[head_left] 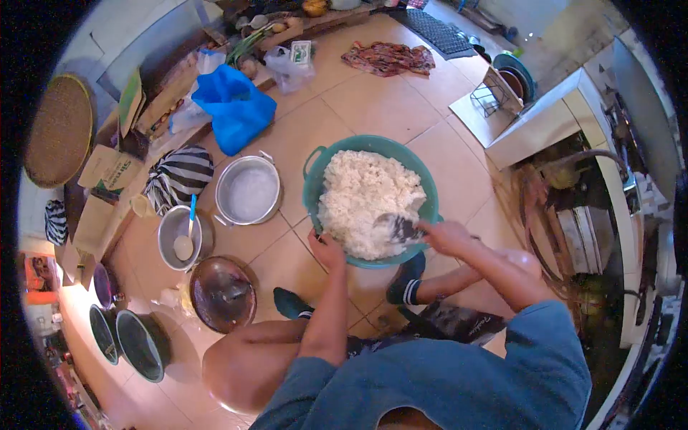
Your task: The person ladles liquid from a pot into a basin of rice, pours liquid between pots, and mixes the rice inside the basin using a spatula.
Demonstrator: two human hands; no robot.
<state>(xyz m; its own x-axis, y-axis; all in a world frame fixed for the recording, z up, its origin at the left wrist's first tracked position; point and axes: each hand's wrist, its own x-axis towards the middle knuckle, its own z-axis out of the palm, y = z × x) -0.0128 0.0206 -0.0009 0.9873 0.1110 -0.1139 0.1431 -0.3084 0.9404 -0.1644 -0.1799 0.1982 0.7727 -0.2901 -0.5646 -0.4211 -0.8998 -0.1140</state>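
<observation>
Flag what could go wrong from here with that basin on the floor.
1. The rice fills most of the green basin, so a hard stroke of the dark scoop in the right hand might push some over the rim.
2. Only the left hand is at the rim for steadying; the basin could slide on the tiles.
3. The right foot is close enough that it might bump the basin.
</observation>
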